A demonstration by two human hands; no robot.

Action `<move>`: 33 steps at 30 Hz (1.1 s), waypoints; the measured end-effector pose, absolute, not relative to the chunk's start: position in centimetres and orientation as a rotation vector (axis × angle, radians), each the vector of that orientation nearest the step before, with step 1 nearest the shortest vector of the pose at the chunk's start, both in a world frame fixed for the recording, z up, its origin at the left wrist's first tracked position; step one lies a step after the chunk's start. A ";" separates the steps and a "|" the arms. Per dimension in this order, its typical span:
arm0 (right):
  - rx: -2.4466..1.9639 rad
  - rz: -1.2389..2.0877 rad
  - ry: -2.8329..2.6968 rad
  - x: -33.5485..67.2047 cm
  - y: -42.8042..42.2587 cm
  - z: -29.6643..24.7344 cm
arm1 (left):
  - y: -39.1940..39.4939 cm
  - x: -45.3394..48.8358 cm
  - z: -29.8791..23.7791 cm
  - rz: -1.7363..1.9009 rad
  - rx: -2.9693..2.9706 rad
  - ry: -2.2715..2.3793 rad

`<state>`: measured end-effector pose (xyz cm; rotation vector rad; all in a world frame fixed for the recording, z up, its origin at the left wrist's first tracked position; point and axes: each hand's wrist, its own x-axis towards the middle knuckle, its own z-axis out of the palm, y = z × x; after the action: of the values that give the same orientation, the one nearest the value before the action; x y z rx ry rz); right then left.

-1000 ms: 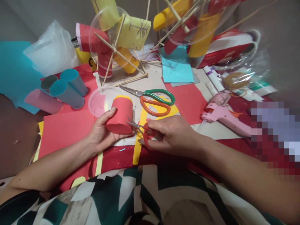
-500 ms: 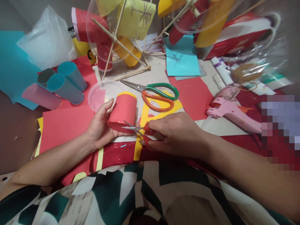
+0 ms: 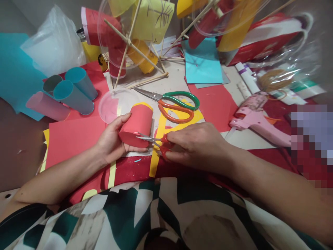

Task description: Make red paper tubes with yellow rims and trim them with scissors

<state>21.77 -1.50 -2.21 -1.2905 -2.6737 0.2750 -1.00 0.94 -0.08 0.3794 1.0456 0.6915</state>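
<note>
My left hand is wrapped round a red paper tube with a yellow lining, holding it tilted just above the table. My right hand grips a small pair of red-handled scissors. Their blades are nearly closed and lie against the tube's near rim. A clear plastic lid lies flat just behind the tube.
Large green-and-orange scissors lie behind my hands. A pink glue gun rests at the right. Blue and pink paper tubes lie at the left on red paper. Stick-and-cup constructions stand at the back.
The small scissors moved left from beside the tube onto its near rim and their blades closed. The tube shifted slightly up and right in my left hand.
</note>
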 end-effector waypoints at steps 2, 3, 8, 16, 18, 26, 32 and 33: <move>-1.262 0.285 -2.673 21.9 -1.5 -2.3 | 0.9 -1.1 -0.2 0.699 0.396 1.041; -1.253 0.291 -2.673 21.9 -1.5 -2.4 | 0.9 -1.1 -0.3 0.701 0.405 1.041; -1.186 0.255 -2.632 22.3 -1.4 -2.9 | 0.9 -1.1 -0.3 0.707 0.416 1.064; -1.136 0.466 -2.351 22.5 -1.0 -2.7 | 1.0 -1.0 -0.2 0.783 0.483 0.986; -1.152 0.541 -2.290 22.4 -0.9 -2.5 | 1.0 -1.0 -0.2 0.842 0.481 0.995; -1.150 0.816 -2.087 22.1 -0.9 -2.6 | 1.6 -1.1 -0.2 0.876 0.457 0.996; -1.296 1.093 -1.846 21.8 -0.8 -2.3 | 1.4 -1.2 -0.5 0.878 0.538 0.890; -1.297 1.121 -1.841 21.7 -0.8 -2.3 | 1.4 -1.2 -0.5 0.876 0.560 0.882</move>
<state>21.73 -0.80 -2.31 -1.2966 -1.8406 1.1212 -1.22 1.36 -0.53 0.5600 0.8823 0.8759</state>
